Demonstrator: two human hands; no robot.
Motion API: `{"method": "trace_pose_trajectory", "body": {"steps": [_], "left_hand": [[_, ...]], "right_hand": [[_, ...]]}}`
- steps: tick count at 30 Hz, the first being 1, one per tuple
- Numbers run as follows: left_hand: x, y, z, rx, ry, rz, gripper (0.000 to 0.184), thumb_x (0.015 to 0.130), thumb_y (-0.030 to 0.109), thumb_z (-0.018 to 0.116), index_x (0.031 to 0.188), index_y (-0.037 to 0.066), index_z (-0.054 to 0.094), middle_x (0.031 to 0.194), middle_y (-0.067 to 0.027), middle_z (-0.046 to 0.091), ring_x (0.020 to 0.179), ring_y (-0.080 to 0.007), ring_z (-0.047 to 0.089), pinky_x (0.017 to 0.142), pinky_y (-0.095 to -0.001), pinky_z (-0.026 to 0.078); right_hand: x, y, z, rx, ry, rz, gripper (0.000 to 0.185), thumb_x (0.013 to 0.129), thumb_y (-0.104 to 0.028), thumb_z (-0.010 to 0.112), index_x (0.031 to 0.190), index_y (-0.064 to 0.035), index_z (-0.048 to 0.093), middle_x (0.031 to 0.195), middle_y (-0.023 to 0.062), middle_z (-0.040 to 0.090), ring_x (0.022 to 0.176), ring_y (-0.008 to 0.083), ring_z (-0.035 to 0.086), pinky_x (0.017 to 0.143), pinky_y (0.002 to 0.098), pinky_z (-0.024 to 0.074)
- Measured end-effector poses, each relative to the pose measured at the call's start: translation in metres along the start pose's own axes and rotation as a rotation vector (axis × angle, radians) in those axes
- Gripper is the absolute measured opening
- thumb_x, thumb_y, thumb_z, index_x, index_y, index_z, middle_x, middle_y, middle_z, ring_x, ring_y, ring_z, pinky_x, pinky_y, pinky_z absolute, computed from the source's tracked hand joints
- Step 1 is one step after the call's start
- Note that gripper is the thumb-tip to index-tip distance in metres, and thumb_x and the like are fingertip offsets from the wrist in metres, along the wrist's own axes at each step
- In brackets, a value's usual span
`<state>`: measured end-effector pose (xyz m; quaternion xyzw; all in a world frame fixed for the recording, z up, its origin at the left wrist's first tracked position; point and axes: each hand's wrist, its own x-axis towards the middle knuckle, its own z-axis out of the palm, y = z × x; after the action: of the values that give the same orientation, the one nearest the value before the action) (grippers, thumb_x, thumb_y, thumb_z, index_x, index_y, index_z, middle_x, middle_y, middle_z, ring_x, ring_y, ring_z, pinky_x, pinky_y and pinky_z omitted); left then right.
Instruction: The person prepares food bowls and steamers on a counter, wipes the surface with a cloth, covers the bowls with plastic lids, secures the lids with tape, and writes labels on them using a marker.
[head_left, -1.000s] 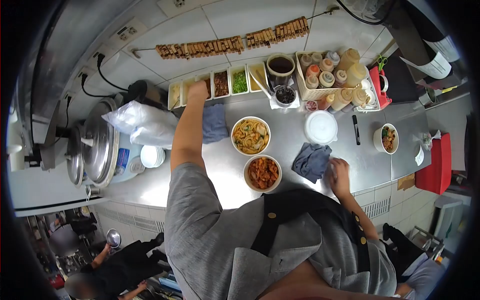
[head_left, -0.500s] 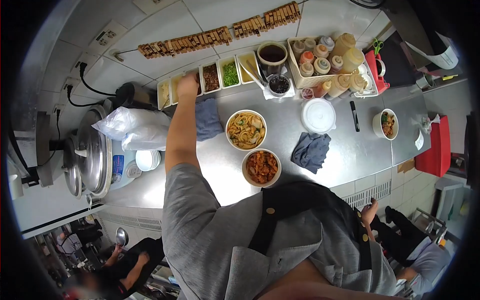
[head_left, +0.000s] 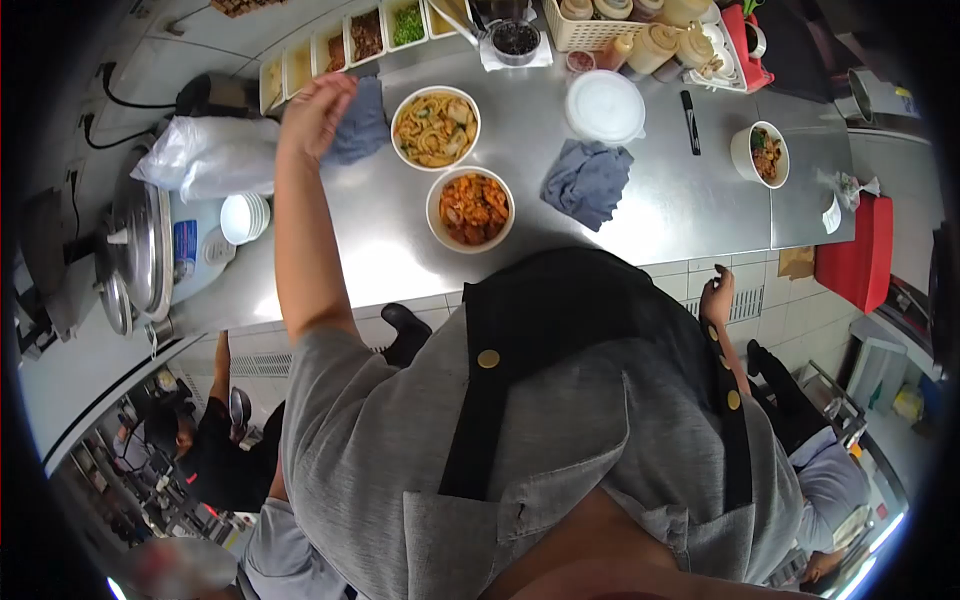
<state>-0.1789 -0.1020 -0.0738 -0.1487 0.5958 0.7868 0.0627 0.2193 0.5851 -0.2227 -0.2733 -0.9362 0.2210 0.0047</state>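
Note:
My left hand [head_left: 319, 115] is raised over the counter, just in front of the topping containers, above a blue cloth [head_left: 358, 125]. Its fingers are pinched together; whatever they hold is too small to make out. To its right is a white bowl of noodles [head_left: 436, 130]. Nearer my body, touching or almost touching it, stands a second white bowl with a red saucy dish [head_left: 474, 210]. My right hand [head_left: 716, 296] hangs low beside my body, below the counter edge, with its fingers loosely apart and nothing visible in it.
Topping containers [head_left: 408, 26] line the back, beside a basket of sauce bottles [head_left: 590, 36]. On the counter are a white lid [head_left: 606, 106], crumpled cloth [head_left: 588, 183], marker [head_left: 691, 123] and another food bowl [head_left: 760, 155]. Plastic bags [head_left: 208, 158] lie left. Co-workers stand behind.
My left hand has come out of a topping container and back toward my body, fingers pinched. The view has tilted down, and a co-worker at lower left has moved.

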Motion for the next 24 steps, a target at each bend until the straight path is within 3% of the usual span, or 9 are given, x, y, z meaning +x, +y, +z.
{"method": "trace_pose_trajectory", "body": {"steps": [2, 5, 7, 8, 10, 11, 13, 19, 24], "left_hand": [[-0.051, -0.024, 0.015, 0.011, -0.241, -0.085, 0.011, 0.090, 0.003, 0.065, 0.101, 0.003, 0.066, 0.102, -0.0103, 0.070, 0.090, -0.0136, 0.067, 0.076, -0.0228, 0.055], [-0.114, -0.061, 0.048, 0.116, -0.227, -0.124, 0.012, 0.089, 0.004, 0.067, 0.101, 0.005, 0.067, 0.101, -0.0086, 0.070, 0.090, -0.0128, 0.066, 0.075, -0.0225, 0.055], [-0.141, -0.082, 0.064, 0.406, -0.285, 0.013, 0.006, 0.090, 0.005, 0.066, 0.096, 0.005, 0.068, 0.094, -0.0066, 0.072, 0.084, -0.0114, 0.067, 0.072, -0.0230, 0.054], [-0.152, -0.084, 0.072, 0.407, -0.277, 0.016, 0.006, 0.090, 0.005, 0.066, 0.096, 0.005, 0.068, 0.094, -0.0066, 0.072, 0.084, -0.0114, 0.067, 0.072, -0.0230, 0.054], [-0.176, -0.076, 0.090, 0.828, -0.176, 0.034, 0.005, 0.091, 0.006, 0.066, 0.090, 0.003, 0.069, 0.085, -0.0058, 0.072, 0.079, -0.0107, 0.067, 0.071, -0.0243, 0.054], [-0.185, -0.076, 0.096, 0.830, -0.169, 0.036, 0.005, 0.091, 0.006, 0.066, 0.090, 0.003, 0.069, 0.085, -0.0058, 0.072, 0.079, -0.0107, 0.067, 0.071, -0.0243, 0.054], [-0.204, -0.077, 0.106, 0.995, 0.010, 0.124, 0.008, 0.087, 0.008, 0.070, 0.092, 0.002, 0.072, 0.081, -0.0104, 0.073, 0.072, -0.0205, 0.070, 0.069, -0.0291, 0.054], [-0.233, -0.086, 0.124, 1.174, 0.164, 0.360, 0.015, 0.087, 0.007, 0.066, 0.100, 0.006, 0.074, 0.090, -0.0141, 0.073, 0.077, -0.0277, 0.070, 0.072, -0.0363, 0.055], [-0.224, -0.124, 0.118, 1.143, 0.177, 0.379, 0.011, 0.084, 0.005, 0.068, 0.093, 0.007, 0.074, 0.090, -0.0134, 0.071, 0.080, -0.0305, 0.068, 0.073, -0.0380, 0.054]], "right_hand": [[0.011, 0.003, -0.001, -0.015, 0.010, -0.048, 0.039, 0.084, 0.005, 0.053, 0.123, -0.0029, 0.054, 0.118, 0.0168, 0.059, 0.102, 0.0334, 0.060, 0.088, 0.0407, 0.0489], [0.027, 0.006, -0.005, -0.018, 0.023, -0.107, 0.036, 0.085, 0.005, 0.053, 0.121, -0.0027, 0.055, 0.117, 0.0163, 0.060, 0.101, 0.0322, 0.060, 0.087, 0.0405, 0.0490], [0.036, 0.010, -0.010, -0.002, 0.016, -0.126, 0.028, 0.086, 0.004, 0.053, 0.113, -0.0035, 0.057, 0.114, 0.0152, 0.060, 0.104, 0.0338, 0.059, 0.089, 0.0418, 0.0484], [0.040, 0.013, -0.013, -0.045, 0.035, -0.166, 0.025, 0.085, 0.004, 0.053, 0.108, -0.0028, 0.058, 0.112, 0.0150, 0.061, 0.102, 0.0340, 0.060, 0.088, 0.0414, 0.0489], [0.043, 0.018, -0.019, -0.024, 0.045, -0.180, 0.025, 0.084, 0.004, 0.053, 0.108, -0.0030, 0.058, 0.111, 0.0149, 0.061, 0.101, 0.0339, 0.060, 0.088, 0.0414, 0.0491], [0.045, 0.021, -0.020, -0.006, 0.058, -0.186, 0.026, 0.084, 0.003, 0.054, 0.108, -0.0032, 0.059, 0.110, 0.0147, 0.061, 0.101, 0.0338, 0.060, 0.087, 0.0414, 0.0492], [0.052, 0.038, -0.027, -0.013, 0.041, -0.168, 0.026, 0.083, 0.003, 0.054, 0.108, -0.0035, 0.059, 0.110, 0.0145, 0.061, 0.101, 0.0338, 0.060, 0.087, 0.0413, 0.0493], [0.059, 0.064, -0.038, -0.043, 0.066, -0.110, 0.028, 0.082, 0.003, 0.054, 0.108, -0.0041, 0.060, 0.111, 0.0146, 0.060, 0.103, 0.0339, 0.060, 0.088, 0.0415, 0.0495], [0.064, 0.079, -0.043, -0.005, 0.088, -0.147, 0.029, 0.082, 0.004, 0.054, 0.109, -0.0045, 0.061, 0.111, 0.0138, 0.061, 0.102, 0.0330, 0.060, 0.087, 0.0406, 0.0495]]}}
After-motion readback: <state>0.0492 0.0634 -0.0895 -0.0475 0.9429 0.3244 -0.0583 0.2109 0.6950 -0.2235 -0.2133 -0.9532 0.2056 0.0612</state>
